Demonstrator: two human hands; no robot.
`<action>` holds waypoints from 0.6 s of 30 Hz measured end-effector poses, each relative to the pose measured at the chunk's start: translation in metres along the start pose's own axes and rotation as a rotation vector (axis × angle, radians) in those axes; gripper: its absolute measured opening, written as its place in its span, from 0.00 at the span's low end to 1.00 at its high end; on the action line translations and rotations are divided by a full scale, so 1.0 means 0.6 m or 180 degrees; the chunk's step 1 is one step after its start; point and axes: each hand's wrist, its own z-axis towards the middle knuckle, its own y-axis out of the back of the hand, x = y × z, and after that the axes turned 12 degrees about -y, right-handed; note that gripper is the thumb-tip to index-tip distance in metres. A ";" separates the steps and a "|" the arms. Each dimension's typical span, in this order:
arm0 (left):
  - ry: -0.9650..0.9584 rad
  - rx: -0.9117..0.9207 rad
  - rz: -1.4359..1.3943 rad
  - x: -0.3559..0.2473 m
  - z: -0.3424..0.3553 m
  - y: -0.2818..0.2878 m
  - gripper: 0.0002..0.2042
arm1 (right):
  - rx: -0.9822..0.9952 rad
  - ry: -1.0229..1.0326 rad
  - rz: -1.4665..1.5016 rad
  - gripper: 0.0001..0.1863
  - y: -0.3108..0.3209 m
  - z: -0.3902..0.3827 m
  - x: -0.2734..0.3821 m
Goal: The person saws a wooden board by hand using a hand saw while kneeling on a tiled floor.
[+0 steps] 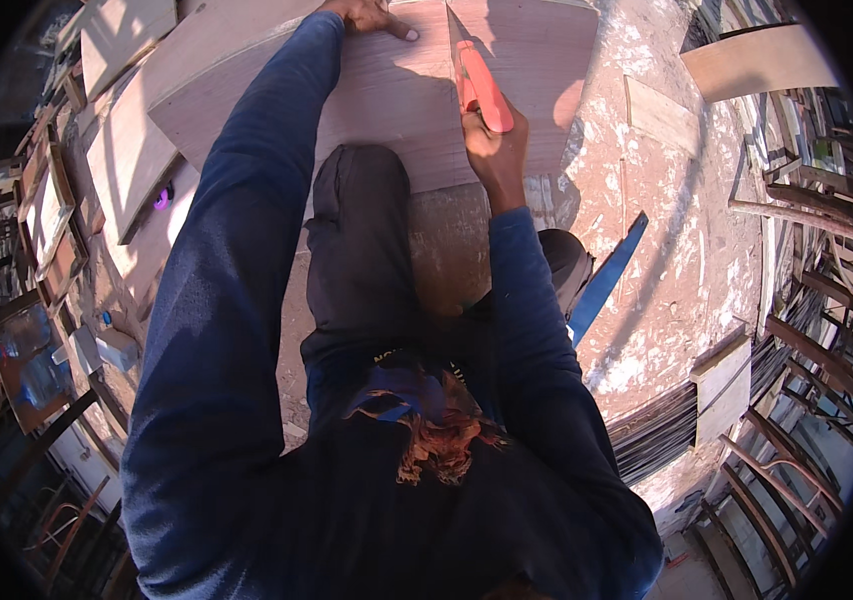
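Observation:
My right hand is closed round the red handle of a handsaw. The saw's blade points away from me and stands in a straight cut line in a reddish plywood sheet. At the far edge of the view my left hand lies on the plywood, thumb stretched out; its other fingers show only in part. My left knee rests at the sheet's near edge.
A long blue tapered strip, like a blade, lies beside my right leg. Plywood offcuts lie on the paint-spotted floor, and more boards are at left. Bundled dark rods and wooden frames line the right side.

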 end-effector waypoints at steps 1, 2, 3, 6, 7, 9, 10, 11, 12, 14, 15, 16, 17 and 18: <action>0.0074 -0.0310 0.0174 0.004 -0.002 -0.017 0.39 | 0.0077 -0.0135 -0.0261 0.24 0.004 -0.015 0.009; 0.0018 -0.0100 -0.0202 -0.004 -0.014 -0.019 0.38 | -0.0015 -0.0320 -0.0262 0.24 0.010 -0.054 0.009; 0.0036 -0.0126 -0.0181 0.011 -0.011 -0.014 0.38 | -0.0108 -0.0507 -0.0264 0.24 0.028 -0.125 0.001; 0.0037 0.0310 -0.0285 0.062 -0.001 0.005 0.37 | 0.0014 -0.0634 -0.0160 0.26 0.105 -0.311 0.018; 0.0023 0.0286 -0.0300 0.055 0.004 0.006 0.37 | 0.0008 -0.0614 -0.0184 0.26 0.116 -0.323 0.021; 0.0119 0.0250 0.0060 0.027 -0.004 0.006 0.36 | -0.0026 -0.0731 -0.0160 0.26 0.118 -0.336 0.026; 0.0115 0.0264 0.0070 0.017 -0.012 0.006 0.36 | 0.0021 -0.0714 -0.0071 0.25 0.102 -0.297 0.004; 0.0094 0.0216 0.0070 -0.002 -0.011 0.012 0.37 | -0.0050 -0.0540 -0.0142 0.23 0.069 -0.211 0.002; 0.0044 0.0224 0.0051 -0.022 -0.003 0.005 0.39 | -0.0158 -0.0378 -0.0226 0.20 0.042 -0.124 -0.003; 0.0092 0.0239 0.0049 -0.002 0.027 -0.027 0.44 | -0.0228 0.0117 0.0110 0.16 0.005 -0.003 0.003; 0.0257 0.0161 0.0044 0.036 0.037 -0.028 0.50 | -0.0206 0.0179 0.0165 0.16 -0.010 0.014 0.006; 0.0314 0.0153 0.0160 0.101 0.015 -0.016 0.49 | 0.0060 0.0055 0.0359 0.16 -0.039 0.017 0.015; 0.0269 0.0157 0.0131 0.105 0.013 -0.020 0.49 | 0.0190 -0.0127 0.0458 0.17 -0.037 0.018 0.007; 0.0202 0.0171 0.0178 0.088 0.017 -0.019 0.51 | 0.0094 -0.0122 0.0443 0.17 -0.028 0.019 0.000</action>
